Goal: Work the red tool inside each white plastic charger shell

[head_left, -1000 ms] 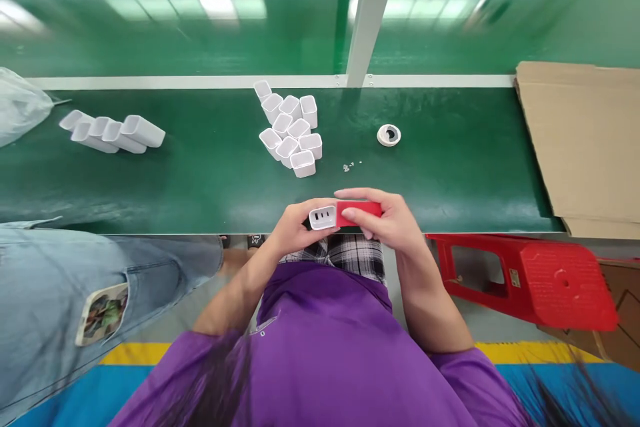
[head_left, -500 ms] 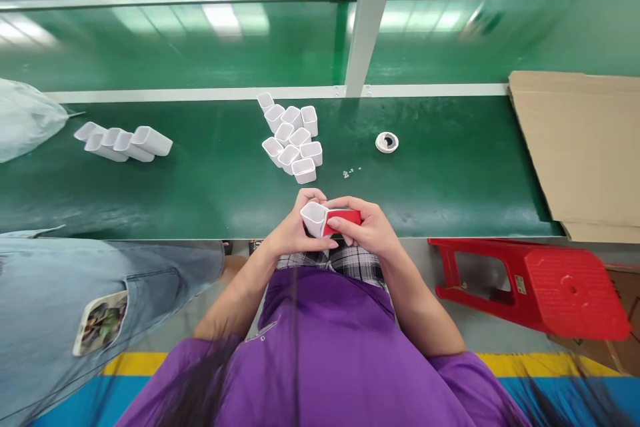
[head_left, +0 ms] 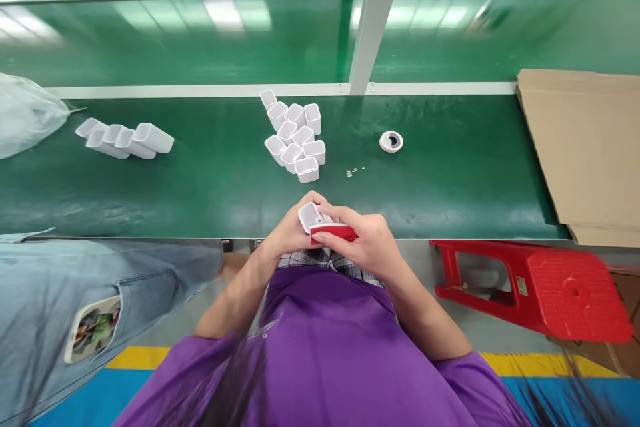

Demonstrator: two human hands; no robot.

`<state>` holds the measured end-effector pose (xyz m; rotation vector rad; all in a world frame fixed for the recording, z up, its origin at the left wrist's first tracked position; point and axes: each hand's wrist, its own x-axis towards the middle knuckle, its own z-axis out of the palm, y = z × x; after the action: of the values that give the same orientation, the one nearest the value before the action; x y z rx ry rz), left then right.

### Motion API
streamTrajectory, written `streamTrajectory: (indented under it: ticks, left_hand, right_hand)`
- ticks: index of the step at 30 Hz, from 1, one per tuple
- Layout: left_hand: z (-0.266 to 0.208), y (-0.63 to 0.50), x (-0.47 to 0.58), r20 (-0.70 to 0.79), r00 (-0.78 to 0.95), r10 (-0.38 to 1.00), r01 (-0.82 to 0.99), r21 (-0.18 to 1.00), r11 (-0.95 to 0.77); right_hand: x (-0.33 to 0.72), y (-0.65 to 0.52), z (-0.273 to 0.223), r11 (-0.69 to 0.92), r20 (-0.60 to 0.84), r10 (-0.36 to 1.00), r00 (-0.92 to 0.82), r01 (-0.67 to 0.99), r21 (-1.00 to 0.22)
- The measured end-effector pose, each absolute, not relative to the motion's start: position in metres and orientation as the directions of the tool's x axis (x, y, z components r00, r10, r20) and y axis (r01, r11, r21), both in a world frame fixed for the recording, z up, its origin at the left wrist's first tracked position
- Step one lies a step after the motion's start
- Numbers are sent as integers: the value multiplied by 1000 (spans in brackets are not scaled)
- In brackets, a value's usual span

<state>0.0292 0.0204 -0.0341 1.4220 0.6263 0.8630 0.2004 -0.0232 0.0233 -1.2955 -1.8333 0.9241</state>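
Observation:
My left hand [head_left: 290, 233] is closed around a small white plastic cup [head_left: 309, 215], whose open mouth faces up toward me. My right hand [head_left: 373, 240] grips a flat red tool [head_left: 333, 232] between thumb and fingers, lying against the cup's near rim. Its exact kind is not clear, and its working edge is hidden. Both hands are together just over the table's near edge. Beyond them a cluster of white cups [head_left: 303, 135] stands on the green table [head_left: 215, 173]. Tiny white scraps [head_left: 351, 173] lie to the right of the cluster.
Several white cups [head_left: 125, 140] lie tilted at the left beside a clear plastic bag [head_left: 27, 117]. A white tape roll [head_left: 391, 141] sits to the right. Flat cardboard [head_left: 585, 153] covers the table's right end, near a red stool [head_left: 575, 287]. Someone in jeans [head_left: 145, 287] is at my left.
The red tool has turned and moved from the cup's right side to its near rim. My left hand has shifted its hold, and the cup has turned slightly.

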Motion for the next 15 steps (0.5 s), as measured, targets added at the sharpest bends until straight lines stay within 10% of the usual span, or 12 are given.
streamTrajectory:
  ticks: [8,15]
  left_hand:
    - [-28,20,26,117,607,786,-155,988,-27]
    - [-30,18,25,112,680,725,-105,993,-55]
  right_hand:
    - [209,-10,20,-211,-202,948,-246,-9,-978]
    - [213,-3,19,-241,-250,925,-286,68,-968]
